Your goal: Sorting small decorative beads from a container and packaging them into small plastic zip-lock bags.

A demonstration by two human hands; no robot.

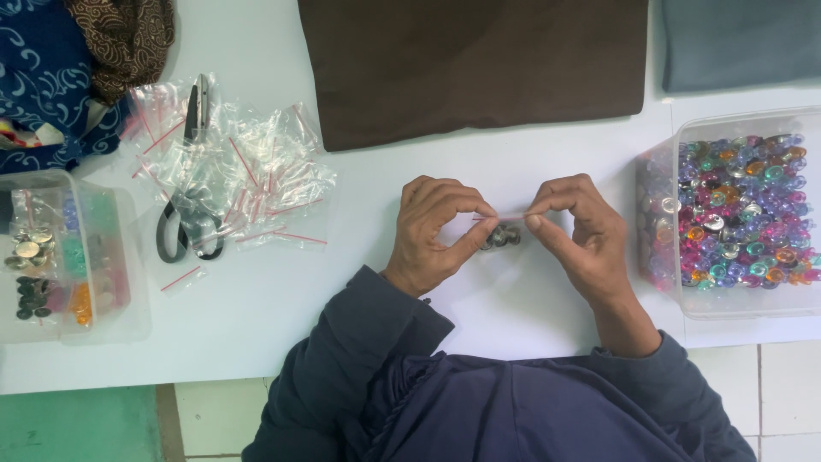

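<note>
Flanking hands: scissors point(184, 201), bead tub point(742, 301).

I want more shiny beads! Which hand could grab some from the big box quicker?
Probably the right hand: the bead box sits just beside it, while the left hand is farther away. Both now pinch the small bag.

Left hand point(438, 233): pinches the left end of a small clear bag's point(502, 229) top edge between thumb and forefinger.
Right hand point(575, 229): pinches the right end of the same edge.
Small clear bag: hangs between the hands, holding a few dark metallic buttons point(502, 237), just above the white worktop point(256, 299).
Pile of empty clear bags point(248, 175): left of the hands, with black scissors point(190, 197) lying on it.
Clear tub point(727, 214): right of the hands, full of coloured shiny buttons.
Clear box point(64, 252): far left, with sorted buttons.
Brown cloth point(470, 64): folded, beyond the hands.
Grey cloth point(740, 38): top right.
</note>
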